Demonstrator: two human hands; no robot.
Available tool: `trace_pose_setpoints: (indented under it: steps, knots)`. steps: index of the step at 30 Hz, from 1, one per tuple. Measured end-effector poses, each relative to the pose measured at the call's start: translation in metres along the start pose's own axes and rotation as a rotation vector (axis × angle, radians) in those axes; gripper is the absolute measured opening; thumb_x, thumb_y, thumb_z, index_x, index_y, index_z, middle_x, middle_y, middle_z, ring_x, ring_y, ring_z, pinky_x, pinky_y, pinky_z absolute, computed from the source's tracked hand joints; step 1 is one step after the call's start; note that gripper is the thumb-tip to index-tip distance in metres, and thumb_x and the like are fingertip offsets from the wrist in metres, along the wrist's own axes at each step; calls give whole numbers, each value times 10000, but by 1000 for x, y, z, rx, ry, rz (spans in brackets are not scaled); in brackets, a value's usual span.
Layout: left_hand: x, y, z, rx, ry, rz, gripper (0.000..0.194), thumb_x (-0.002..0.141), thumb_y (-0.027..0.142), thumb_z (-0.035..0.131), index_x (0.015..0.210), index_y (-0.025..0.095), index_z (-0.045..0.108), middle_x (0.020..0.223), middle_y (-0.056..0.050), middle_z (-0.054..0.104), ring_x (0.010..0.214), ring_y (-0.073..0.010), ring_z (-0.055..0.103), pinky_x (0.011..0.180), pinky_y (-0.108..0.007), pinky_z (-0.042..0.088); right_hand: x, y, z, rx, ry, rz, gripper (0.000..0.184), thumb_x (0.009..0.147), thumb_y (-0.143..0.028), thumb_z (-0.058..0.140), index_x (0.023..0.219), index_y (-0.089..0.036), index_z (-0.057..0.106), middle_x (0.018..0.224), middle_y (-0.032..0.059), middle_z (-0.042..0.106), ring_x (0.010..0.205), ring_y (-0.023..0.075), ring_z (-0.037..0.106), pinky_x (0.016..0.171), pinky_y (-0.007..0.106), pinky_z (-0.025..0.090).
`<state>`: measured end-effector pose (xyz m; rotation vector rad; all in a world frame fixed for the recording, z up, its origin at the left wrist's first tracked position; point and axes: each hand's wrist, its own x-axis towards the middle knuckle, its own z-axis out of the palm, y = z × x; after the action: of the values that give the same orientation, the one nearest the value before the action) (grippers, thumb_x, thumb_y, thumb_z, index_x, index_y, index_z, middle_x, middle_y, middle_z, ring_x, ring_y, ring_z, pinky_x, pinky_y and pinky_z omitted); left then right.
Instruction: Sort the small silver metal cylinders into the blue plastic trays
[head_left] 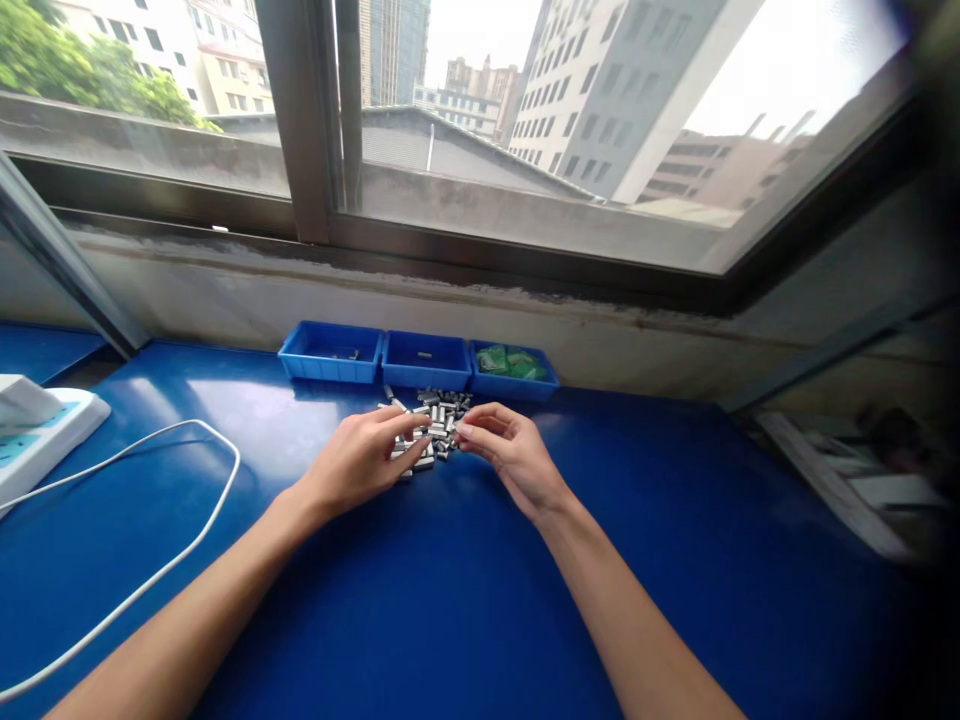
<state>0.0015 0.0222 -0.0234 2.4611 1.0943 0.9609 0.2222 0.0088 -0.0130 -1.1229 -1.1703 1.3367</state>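
A heap of small silvery metal pieces [442,408], mostly short and cylinder-like, lies on the blue tabletop [435,610]. My left hand [367,455] reaches over the heap's left side, thumb and fingers apart, with some pieces partly hidden beneath it. At the right edge of the heap, my right hand [506,445] is closed in a pinch. A small metal piece shows at its fingertips, too small to make out in detail.
Behind the heap stand three blue bins: the left bin [330,372] and middle bin [426,378] hold a few small pieces, the right bin [517,386] green packets. A white cable [217,510] loops near a power strip [75,425] at left. A window frame [307,130] rises behind.
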Motion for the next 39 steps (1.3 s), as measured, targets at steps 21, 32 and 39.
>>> trace_pose_setpoints:
  steps: [21, 32, 39]
  knots:
    - [-1, 4, 11, -138, 164, 107, 115, 908, 200, 638, 1018, 194, 673, 918, -16, 737, 693, -97, 659, 662, -195, 509, -3, 6, 16, 228, -76, 144, 305, 661, -298, 872, 874, -185, 686, 900, 25, 723, 869, 163, 685, 809, 292, 525]
    - [15, -75, -26, 294, 544, -272, 203, 919, 344, 579, 982, 192, 699, 946, -31, 744, 634, -140, 658, 684, -262, 501, -4, 0, 4, -637, 57, -245, 62, 817, -260, 672, 836, -201, 678, 825, 15, 724, 747, 164, 673, 699, 282, 515]
    - [13, -76, -23, 378, 478, -299, 292, 952, 333, 525, 1177, 234, 681, 1198, -47, 710, 629, -144, 663, 741, -300, 520, -7, 3, 6, -890, -106, -358, 78, 785, -170, 647, 846, -214, 667, 821, 8, 709, 730, 157, 642, 690, 275, 496]
